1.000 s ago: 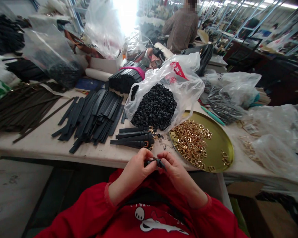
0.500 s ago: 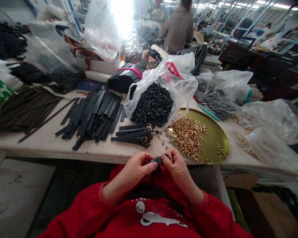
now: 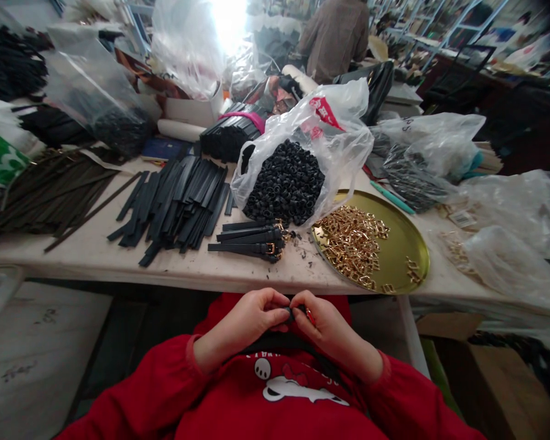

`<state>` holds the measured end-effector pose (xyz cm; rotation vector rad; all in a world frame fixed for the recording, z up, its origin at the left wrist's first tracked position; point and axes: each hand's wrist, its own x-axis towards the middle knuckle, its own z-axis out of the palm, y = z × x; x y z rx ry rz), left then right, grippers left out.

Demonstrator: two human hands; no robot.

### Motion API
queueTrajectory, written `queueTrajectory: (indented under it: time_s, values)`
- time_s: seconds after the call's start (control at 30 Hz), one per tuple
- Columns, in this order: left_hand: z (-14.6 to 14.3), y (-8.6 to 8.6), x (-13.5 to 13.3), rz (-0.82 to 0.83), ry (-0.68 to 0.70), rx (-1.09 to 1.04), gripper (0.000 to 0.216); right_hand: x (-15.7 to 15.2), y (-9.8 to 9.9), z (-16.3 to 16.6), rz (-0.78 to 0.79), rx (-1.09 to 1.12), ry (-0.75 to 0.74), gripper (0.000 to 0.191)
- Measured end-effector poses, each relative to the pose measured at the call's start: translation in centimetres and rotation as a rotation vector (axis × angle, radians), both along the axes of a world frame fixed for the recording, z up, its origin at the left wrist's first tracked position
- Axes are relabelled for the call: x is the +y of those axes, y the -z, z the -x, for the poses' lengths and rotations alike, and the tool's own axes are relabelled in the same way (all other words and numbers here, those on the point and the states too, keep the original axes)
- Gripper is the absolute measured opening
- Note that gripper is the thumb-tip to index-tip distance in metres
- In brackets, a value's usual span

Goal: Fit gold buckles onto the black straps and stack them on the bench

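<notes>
A dark strap (image 3: 290,314) with a gold buckle (image 3: 310,316) is held low in front of my red top, just off the table's front edge. My left hand (image 3: 263,310) pinches one part of the strap between thumb and fingers. At the buckle end, my right hand (image 3: 318,316) is closed on the same strap. Most of the strap is hidden by my fingers. Beyond my hands lie several straps fitted with buckles (image 3: 252,240). To their right, a round gold tray (image 3: 401,235) carries a heap of gold buckles (image 3: 352,244).
An open plastic bag (image 3: 348,146) full of small black loops (image 3: 286,183) stands behind the buckled straps. Loose black strips (image 3: 178,201) are piled to the left, brown strips (image 3: 59,192) farther left. Clear bags (image 3: 508,244) lie at the right. A person (image 3: 337,40) is in the background.
Both hands have come lower and nearer my body, with their fingertips closer together. The strap shows less between them. The view has tilted slightly downward.
</notes>
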<state>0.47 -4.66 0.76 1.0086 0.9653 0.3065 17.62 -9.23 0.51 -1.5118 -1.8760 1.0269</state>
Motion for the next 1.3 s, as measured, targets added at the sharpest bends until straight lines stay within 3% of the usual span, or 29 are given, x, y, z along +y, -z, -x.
queueTrajectory:
  time_s: [0.07,0.17,0.27,0.37,0.5,0.67,0.93,1.07,1.2,1.3]
  values:
    - [-0.2,-0.1,-0.1,-0.011,0.005,-0.003,0.020,-0.1,0.2,0.3,0.010,0.040,0.001,0.010]
    - [-0.3,-0.2,0.2,-0.025,0.008,-0.019,0.026,-0.3,0.9,0.8,-0.003,0.203,0.133,0.015]
    - [0.2,-0.5,0.8,-0.043,0.152,0.056,0.022,-0.3,1.7,1.3,-0.004,0.261,0.233,0.019]
    - [0.5,-1.0,1.3,-0.079,0.301,0.167,0.024,-0.3,2.2,1.5,0.013,0.223,0.215,0.020]
    - [0.3,-1.7,1.6,-0.133,0.350,0.190,0.022,-0.2,2.2,1.9,0.001,0.239,0.201,0.022]
    - [0.9,-2.1,2.7,-0.346,0.474,0.274,0.027,0.3,1.8,2.4,-0.048,0.269,0.280,0.022]
    - [1.3,-1.6,3.9,-0.460,0.520,0.262,0.035,1.5,2.8,2.9,-0.014,0.220,0.182,0.025]
    - [1.4,-1.0,6.1,-0.726,0.507,0.359,0.033,4.2,2.6,3.1,-0.098,0.162,0.210,0.027]
    - [2.8,-0.9,10.8,-1.126,0.403,0.621,0.029,8.7,1.9,3.2,-0.284,-0.163,0.263,0.027]
    - [4.2,0.0,14.1,-1.307,0.372,0.765,0.070,10.8,2.1,3.4,-0.502,-0.438,0.252,0.036]
